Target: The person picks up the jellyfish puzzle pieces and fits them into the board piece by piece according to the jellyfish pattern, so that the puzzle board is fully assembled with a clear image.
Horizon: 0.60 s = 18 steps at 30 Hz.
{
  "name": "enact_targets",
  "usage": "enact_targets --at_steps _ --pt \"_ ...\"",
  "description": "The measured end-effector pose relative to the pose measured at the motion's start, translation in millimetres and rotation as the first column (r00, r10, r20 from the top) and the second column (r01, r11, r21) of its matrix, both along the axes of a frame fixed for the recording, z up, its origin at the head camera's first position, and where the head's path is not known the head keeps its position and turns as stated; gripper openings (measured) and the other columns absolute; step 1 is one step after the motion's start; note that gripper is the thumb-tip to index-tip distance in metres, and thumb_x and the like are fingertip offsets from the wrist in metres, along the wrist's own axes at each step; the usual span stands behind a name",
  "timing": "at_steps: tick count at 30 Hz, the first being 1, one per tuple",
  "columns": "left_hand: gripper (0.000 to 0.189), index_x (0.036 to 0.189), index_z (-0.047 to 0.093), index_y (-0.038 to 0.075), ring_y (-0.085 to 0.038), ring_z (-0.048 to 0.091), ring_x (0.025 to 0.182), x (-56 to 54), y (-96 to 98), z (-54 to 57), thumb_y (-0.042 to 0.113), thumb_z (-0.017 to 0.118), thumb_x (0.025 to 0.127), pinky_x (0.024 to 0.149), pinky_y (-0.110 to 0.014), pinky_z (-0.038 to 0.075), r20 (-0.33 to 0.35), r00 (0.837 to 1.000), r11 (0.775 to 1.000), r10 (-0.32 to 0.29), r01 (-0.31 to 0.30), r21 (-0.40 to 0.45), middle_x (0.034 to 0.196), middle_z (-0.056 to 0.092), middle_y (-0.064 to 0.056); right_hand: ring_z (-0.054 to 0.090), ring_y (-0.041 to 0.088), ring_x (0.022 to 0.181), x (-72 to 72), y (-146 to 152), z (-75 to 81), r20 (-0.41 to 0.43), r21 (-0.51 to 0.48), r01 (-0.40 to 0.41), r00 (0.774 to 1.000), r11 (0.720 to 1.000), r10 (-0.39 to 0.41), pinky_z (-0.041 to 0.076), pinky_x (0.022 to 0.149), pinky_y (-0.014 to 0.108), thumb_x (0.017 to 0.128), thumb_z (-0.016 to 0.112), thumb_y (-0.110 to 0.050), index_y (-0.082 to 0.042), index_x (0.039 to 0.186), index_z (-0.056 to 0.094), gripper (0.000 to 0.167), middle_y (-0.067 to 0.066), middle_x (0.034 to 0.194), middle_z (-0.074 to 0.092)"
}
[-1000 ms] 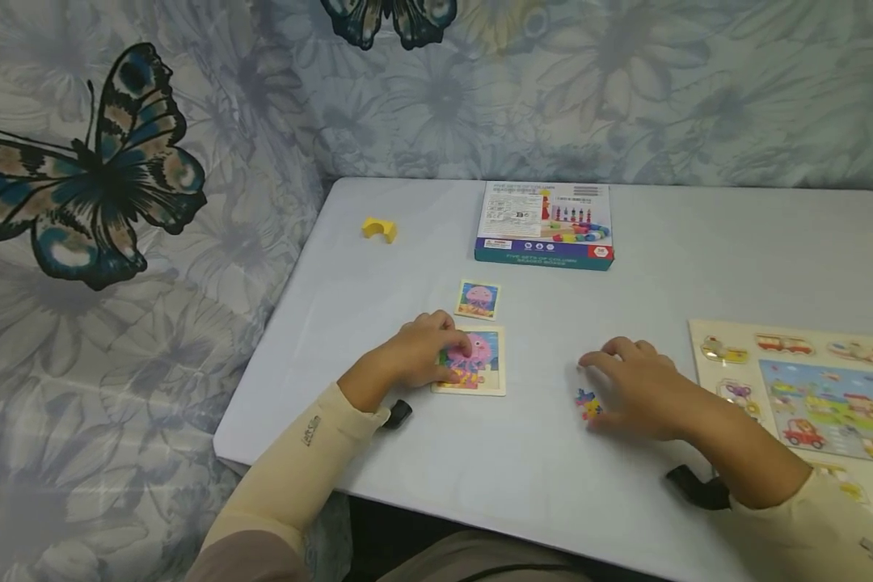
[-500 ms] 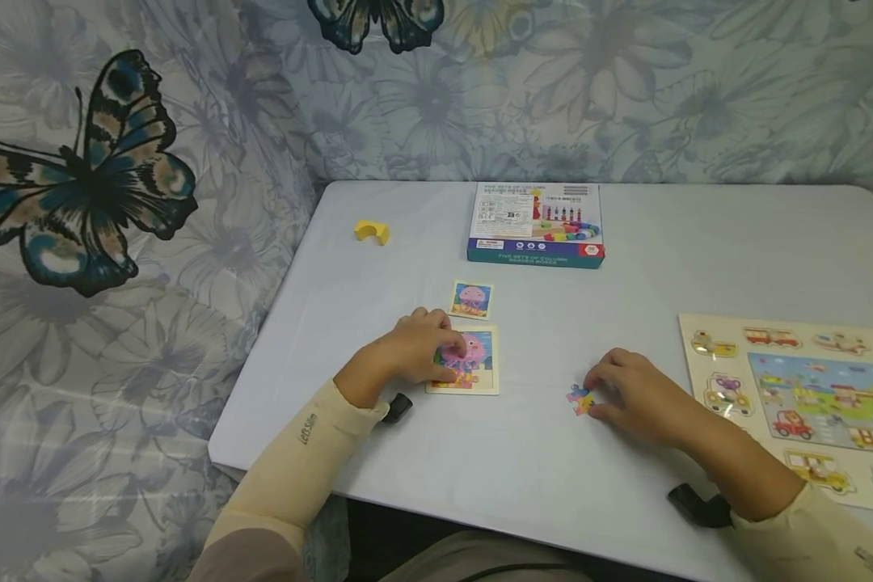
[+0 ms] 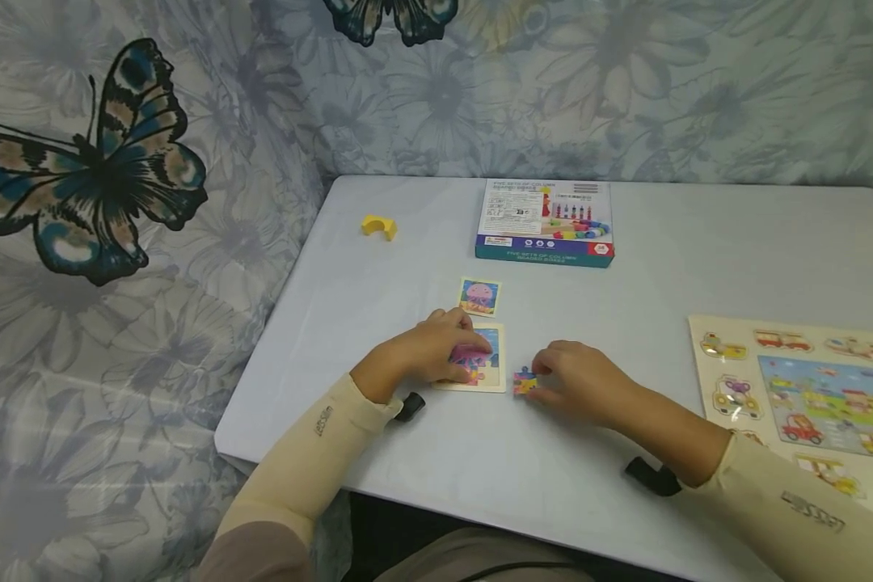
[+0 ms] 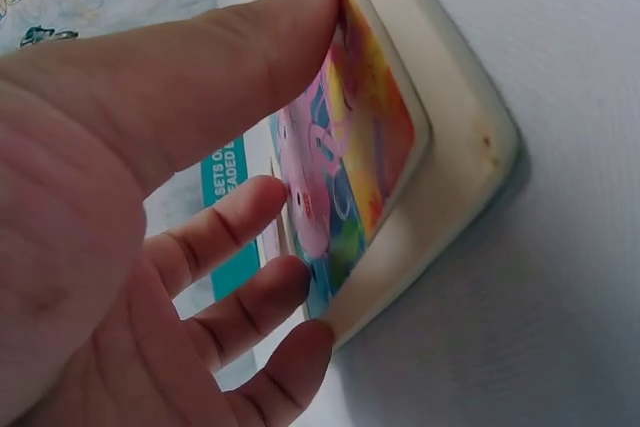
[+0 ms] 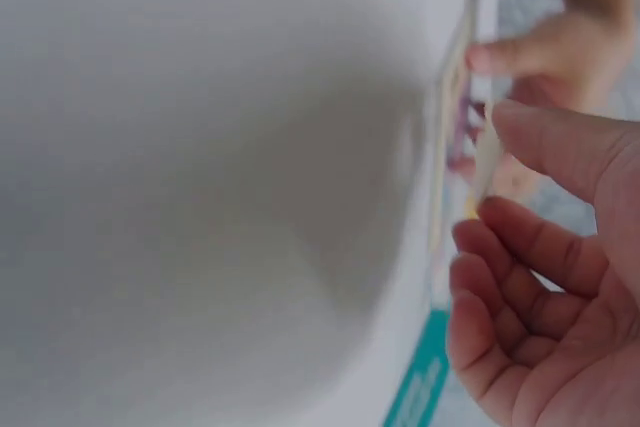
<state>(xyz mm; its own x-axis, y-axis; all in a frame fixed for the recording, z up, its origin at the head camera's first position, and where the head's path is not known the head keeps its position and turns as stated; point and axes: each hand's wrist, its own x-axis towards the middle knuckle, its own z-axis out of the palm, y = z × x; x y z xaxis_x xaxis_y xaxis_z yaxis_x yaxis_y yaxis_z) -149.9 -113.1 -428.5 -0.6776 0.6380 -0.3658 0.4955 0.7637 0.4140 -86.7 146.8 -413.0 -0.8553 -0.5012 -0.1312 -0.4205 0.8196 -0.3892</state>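
Note:
My left hand [image 3: 431, 349] rests on a small square jigsaw puzzle board [image 3: 499, 356] with a pale frame and a pink octopus picture. In the left wrist view, the thumb presses on the puzzle face [image 4: 375, 112], while the other fingertips touch along its edge. A bare pale patch shows at the board's lower right corner. Just right of the board, my right hand [image 3: 580, 381] pinches a colourful jigsaw piece [image 3: 525, 381] between thumb and fingertips. The right wrist view shows that piece edge-on and blurred. Behind the board lies a smaller octopus picture card [image 3: 479, 297].
Toward the back of the white table [image 3: 422, 477] lies a bead-toy box [image 3: 544, 223]. A yellow arch block [image 3: 379, 226] sits at the back left. On the right is a large vehicle puzzle board [image 3: 829, 404]. A patterned cloth wall borders the table.
The right hand has taken hold of the jigsaw piece and carried it left, close to the octopus board. My left hand stays at the board, with its fingers shifted slightly right over it.

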Motion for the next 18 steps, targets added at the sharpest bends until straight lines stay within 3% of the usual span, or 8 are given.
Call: enact_targets --at_steps 8,18 --pt "0.052 0.136 0.065 0.041 -0.017 0.04 0.116 -3.2 1.5 -1.1 0.038 0.082 0.087 0.094 -0.029 0.043 0.004 1.0 0.999 -0.012 0.012 0.04 0.129 0.045 0.006 0.058 0.018 0.081 -16.7 -35 -14.0 -0.02 0.011 -0.088 0.996 0.996 0.088 0.055 0.081 0.039 0.081 0.087 -0.028 -0.006 0.096 0.073 0.03 0.0 0.085 0.065" --pt "0.051 0.135 0.064 0.042 -0.017 0.04 0.112 -3.1 -1.2 -1.2 0.037 0.082 0.087 0.091 -0.029 0.043 0.009 1.0 1.0 0.009 -0.009 0.028 0.126 0.044 0.007 0.067 0.025 0.098 -22.0 -46 -15.6 -0.009 -0.006 -0.125 0.992 0.992 0.125 0.056 0.092 0.043 0.083 0.086 -0.021 -0.006 0.1 0.076 0.025 0.006 0.098 0.073"
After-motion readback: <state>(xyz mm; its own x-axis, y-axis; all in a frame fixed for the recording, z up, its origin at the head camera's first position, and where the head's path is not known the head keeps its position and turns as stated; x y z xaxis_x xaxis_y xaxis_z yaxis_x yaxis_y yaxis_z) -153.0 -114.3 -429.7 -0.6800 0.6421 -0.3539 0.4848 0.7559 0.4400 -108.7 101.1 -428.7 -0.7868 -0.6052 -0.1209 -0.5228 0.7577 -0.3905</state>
